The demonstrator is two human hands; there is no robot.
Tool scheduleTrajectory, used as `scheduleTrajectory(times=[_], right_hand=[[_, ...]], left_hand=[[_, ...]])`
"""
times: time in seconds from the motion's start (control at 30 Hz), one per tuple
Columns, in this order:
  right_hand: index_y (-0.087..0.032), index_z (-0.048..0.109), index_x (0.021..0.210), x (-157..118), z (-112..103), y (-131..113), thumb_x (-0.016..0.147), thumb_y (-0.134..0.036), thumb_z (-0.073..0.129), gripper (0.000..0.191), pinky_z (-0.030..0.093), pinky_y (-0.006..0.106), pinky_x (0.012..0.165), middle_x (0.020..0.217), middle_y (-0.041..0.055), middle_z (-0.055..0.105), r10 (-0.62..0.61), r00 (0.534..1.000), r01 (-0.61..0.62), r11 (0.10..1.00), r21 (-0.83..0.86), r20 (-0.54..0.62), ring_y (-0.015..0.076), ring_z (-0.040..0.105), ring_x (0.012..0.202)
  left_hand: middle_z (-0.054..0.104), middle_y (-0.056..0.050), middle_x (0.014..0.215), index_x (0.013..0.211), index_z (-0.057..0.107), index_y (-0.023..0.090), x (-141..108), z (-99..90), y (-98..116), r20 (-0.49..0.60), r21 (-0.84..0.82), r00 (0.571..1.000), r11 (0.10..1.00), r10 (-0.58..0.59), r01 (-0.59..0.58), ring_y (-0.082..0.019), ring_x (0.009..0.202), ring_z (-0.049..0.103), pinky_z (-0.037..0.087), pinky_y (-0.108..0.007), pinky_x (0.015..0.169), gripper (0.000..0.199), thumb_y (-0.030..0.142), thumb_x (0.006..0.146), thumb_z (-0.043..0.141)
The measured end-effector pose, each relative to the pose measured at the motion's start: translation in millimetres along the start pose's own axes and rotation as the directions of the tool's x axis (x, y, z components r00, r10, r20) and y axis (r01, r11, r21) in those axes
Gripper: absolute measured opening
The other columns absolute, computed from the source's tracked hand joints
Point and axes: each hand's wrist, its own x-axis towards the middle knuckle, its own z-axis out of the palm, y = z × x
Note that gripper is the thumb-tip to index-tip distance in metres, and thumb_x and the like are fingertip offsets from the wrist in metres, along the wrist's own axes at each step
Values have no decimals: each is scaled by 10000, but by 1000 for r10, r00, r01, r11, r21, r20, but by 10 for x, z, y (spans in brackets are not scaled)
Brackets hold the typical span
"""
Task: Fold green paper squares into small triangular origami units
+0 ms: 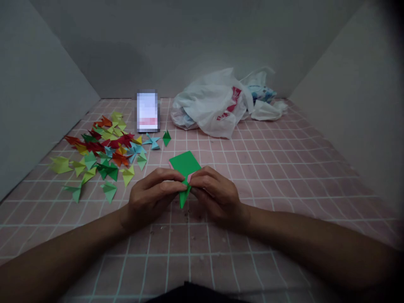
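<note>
Green paper (185,163) spans both hands (154,191) (217,195) — bag (208,103) beyond.

The sheet (185,163) in the centre looks like matt, smooth paper with crisp creases. The folded pieces (109,191) at left look like matt paper too. At the far side, the bag (210,101) is thin, crinkled plastic with a faint sheen. The walls (189,38) look matt and smooth; the checked cover (252,168) looks slightly rippled.
</note>
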Motion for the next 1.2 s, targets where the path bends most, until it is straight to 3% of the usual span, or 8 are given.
scheduleTrajectory(times=[0.27, 0.57, 0.67, 0.8, 1.03, 1.2], right_hand=[[-192, 587, 965, 1, 5, 18, 977, -124, 536, 85, 524, 303, 720, 859, 48, 635, 74, 996, -76, 996, 45, 51, 166, 623, 814], [-189, 615, 962, -31, 27, 6, 975, -157, 548, 76, 483, 263, 645, 772, -8, 598, 300, 950, -311, 924, 223, 82, 115, 583, 679], [-188, 614, 971, -41, 51, 14, 938, -185, 610, 34, 471, 260, 630, 794, -10, 603, 389, 918, -391, 862, 322, 71, 107, 567, 670], [-186, 602, 913, -20, 64, 26, 899, -271, 679, 115, 443, 253, 619, 776, -11, 600, 475, 874, -472, 775, 421, 105, 111, 550, 686], [-198, 553, 857, 71, 31, 13, 819, -443, 761, 324, 358, 221, 518, 692, -51, 512, 598, 749, -646, 563, 515, 285, 91, 461, 582], [-194, 532, 823, 67, 35, 24, 822, -461, 759, 350, 346, 219, 516, 689, -54, 485, 595, 746, -646, 541, 538, 298, 86, 444, 578]], left_hand=[[756, -61, 977, 984, 690, 185, -6, 1, 8, 26, -44, 1000, 999, -13, 14, -135, 900, 737, 612, -229, 803, 99, 112, 937, 643], [760, -62, 947, 945, 666, 177, 3, 17, 12, 28, -32, 999, 999, -37, 38, -137, 894, 740, 613, -233, 804, 114, 69, 918, 642], [766, -60, 936, 961, 654, 187, 20, 17, 10, 33, -60, 999, 997, -37, 39, -143, 882, 741, 617, -248, 787, 128, 69, 918, 635], [769, -64, 928, 957, 648, 198, 24, 11, 7, 49, -100, 998, 994, -43, 48, -148, 872, 743, 615, -251, 769, 134, 71, 918, 629], [761, -53, 930, 1104, 656, 237, -7, 17, -5, 86, -133, 987, 980, -137, 148, -164, 863, 738, 621, -287, 759, 208, 122, 932, 638], [727, -52, 930, 995, 659, 205, 11, 16, -22, 66, -135, 995, 987, -77, 85, -143, 863, 712, 600, -257, 774, 145, 87, 911, 652]])
